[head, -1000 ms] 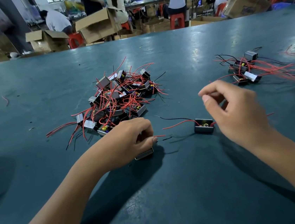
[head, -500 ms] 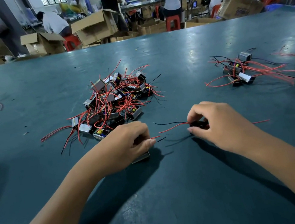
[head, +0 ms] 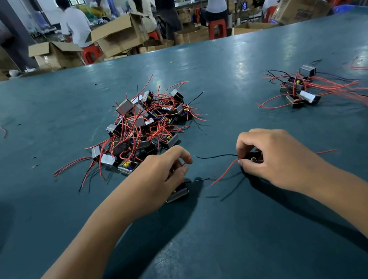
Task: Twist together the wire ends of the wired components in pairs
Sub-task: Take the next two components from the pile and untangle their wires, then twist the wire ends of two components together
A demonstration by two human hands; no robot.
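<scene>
My left hand [head: 160, 178] curls over a small metal-cased component [head: 178, 193] on the green table, most of the part hidden beneath the fingers. A short wire end pokes out to its right. My right hand [head: 277, 158] grips a second black component [head: 254, 157] between thumb and fingers. That part's black wire [head: 214, 156] runs left and its red wire [head: 224, 173] slopes down-left toward the other part. The two components lie apart.
A tangled pile of components with red wires [head: 144, 125] lies just beyond my left hand. Another group of wired components [head: 301, 93] spreads at the right, reaching the table's right edge. Cardboard boxes [head: 118, 36] and people stand past the far table edge.
My right hand came down from above the table and closed on the black component. Its red wire end has swung lower. My left hand has stayed on its component.
</scene>
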